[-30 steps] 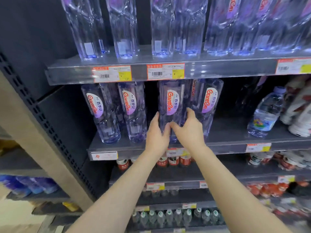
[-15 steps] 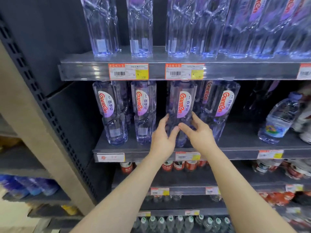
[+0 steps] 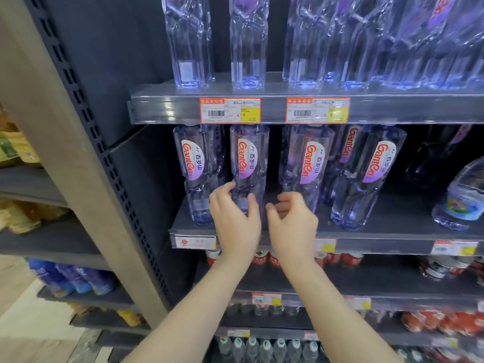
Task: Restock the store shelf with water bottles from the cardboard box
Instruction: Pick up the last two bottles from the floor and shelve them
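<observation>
Several clear purple-tinted water bottles with red-lettered oval labels stand in a row on the dark middle shelf (image 3: 387,235). The third bottle (image 3: 306,163) stands upright with nothing touching it. My left hand (image 3: 235,221) hovers with spread fingers in front of the lower part of the second bottle (image 3: 248,158), and I see no grip on it. My right hand (image 3: 290,221) hangs just right of it with loosely curled fingers, before the gap between the second and third bottles, holding nothing. The cardboard box is out of view.
The shelf above (image 3: 170,108) carries more tall clear bottles (image 3: 188,48) and price tags. A rounder blue-labelled bottle (image 3: 463,200) stands at the far right. Red cans (image 3: 348,259) and small bottles fill the lower shelves. A grey upright post (image 3: 78,153) bounds the left side.
Both hands have let go of the third bottle and drawn back and to the left, the left one now in front of the second bottle. The camera has come closer.
</observation>
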A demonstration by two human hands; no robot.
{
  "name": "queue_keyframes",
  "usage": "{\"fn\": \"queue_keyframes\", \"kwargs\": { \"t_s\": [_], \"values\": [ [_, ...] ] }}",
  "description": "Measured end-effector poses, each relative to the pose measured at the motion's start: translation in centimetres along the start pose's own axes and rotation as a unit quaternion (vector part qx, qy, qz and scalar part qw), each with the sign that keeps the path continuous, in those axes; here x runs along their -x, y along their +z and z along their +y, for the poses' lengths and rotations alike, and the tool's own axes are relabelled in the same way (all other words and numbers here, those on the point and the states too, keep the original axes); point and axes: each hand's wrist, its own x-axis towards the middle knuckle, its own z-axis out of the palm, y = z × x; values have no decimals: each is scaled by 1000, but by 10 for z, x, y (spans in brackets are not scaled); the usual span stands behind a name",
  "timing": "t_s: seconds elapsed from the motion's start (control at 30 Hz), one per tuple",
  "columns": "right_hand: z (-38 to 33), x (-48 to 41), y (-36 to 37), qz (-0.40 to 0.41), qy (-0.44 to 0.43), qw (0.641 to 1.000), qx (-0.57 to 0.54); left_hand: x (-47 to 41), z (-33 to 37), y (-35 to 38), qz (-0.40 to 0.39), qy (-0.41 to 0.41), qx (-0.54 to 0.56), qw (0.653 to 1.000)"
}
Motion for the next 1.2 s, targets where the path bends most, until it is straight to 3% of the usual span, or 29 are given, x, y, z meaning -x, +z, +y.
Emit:
{"fn": "queue_keyframes", "kwargs": {
  "t_s": [0.07, 0.17, 0.3, 0.67, 0.8, 0.9, 0.97, 1.0, 1.07, 1.2],
  "values": [
    [-4, -6, 21, -53, -12, 997, 47, -7, -8, -3, -60, -28, 6, 998],
    [-4, -19, 37, -104, -24, 994, 26, -15, -19, -6, -148, -60, 16, 987],
    [-1, -31, 37, -184, -14, 983, 20, -29, -33, -7, -211, -71, 7, 975],
    [14, -24, 38, -190, -61, 980, 24, -18, -41, -20, -191, -46, 17, 980],
    [11, -21, 35, -210, -33, 977, 5, -20, -38, -27, -215, -64, 29, 974],
    [3, -2, 38, -97, 1, 995, 10, -17, -34, -48, -105, -34, 10, 994],
    [-9, 20, 42, 13, -28, 999, -13, -22, -34, -64, 15, -13, 12, 1000],
    [-17, 29, 46, 24, -54, 998, -22, -27, -37, -70, 45, -10, 10, 999],
    [-32, 38, 60, -20, -79, 996, -31, -41, -45, -78, 27, -24, 4, 999],
    [-59, 28, 86, -89, -63, 994, 20, -63, -61, -84, -98, -65, 20, 993]
  ]
}}
